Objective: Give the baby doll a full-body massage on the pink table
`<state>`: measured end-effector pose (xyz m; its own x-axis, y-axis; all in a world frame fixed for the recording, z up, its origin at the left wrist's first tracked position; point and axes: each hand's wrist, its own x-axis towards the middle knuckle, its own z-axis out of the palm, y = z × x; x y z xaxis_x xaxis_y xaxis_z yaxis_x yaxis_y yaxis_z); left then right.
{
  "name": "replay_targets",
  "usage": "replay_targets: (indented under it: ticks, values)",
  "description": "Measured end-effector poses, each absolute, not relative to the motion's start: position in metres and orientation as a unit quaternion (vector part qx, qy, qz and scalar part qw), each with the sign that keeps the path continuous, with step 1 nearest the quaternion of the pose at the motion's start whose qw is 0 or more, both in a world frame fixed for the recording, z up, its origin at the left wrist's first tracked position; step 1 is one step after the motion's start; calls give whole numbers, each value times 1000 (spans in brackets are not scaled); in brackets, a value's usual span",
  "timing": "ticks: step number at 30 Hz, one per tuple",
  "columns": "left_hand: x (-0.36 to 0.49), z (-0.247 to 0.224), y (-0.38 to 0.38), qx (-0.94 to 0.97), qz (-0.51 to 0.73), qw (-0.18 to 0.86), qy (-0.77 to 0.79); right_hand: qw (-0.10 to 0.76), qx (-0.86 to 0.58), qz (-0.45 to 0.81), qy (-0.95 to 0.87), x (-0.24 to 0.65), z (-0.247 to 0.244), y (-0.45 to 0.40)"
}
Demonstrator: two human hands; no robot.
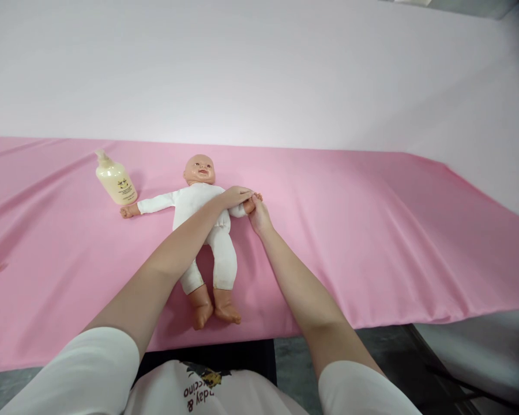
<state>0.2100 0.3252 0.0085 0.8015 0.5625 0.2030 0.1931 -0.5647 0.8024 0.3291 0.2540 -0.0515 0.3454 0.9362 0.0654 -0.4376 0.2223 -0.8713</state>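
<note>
A baby doll (196,199) with a bare head and a white cloth body lies face up, its feet towards me. My left hand (237,196) reaches across the doll's chest to its arm on the right, fingers closed round the forearm and hand. On the other side of that same small hand is my right hand (259,216), its fingers closed against it and touching my left fingertips. The doll's other arm stretches out to the left, its hand beside the base of a cream pump bottle (117,181).
A pink cloth (337,230) with folds covers the table, its front edge hanging near my body. Behind the table rises a white wall (259,69). At the lower right a dark metal frame stands beyond the cloth's edge.
</note>
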Motion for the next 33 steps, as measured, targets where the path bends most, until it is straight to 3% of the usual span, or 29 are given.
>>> replay_targets:
  ticks: [4,12,23,33]
  values:
    - [211,7,326,824,241,460,228,716,-395,462,-343,326,-44,245]
    - [210,19,322,810,273,461,237,711,-479,263,-443,325,-40,230]
    - [199,43,301,892,274,213,291,726,-497,229,-416,335,-35,231]
    - [105,70,174,921,287,225,139,731,-562,258,-287,363,-59,249]
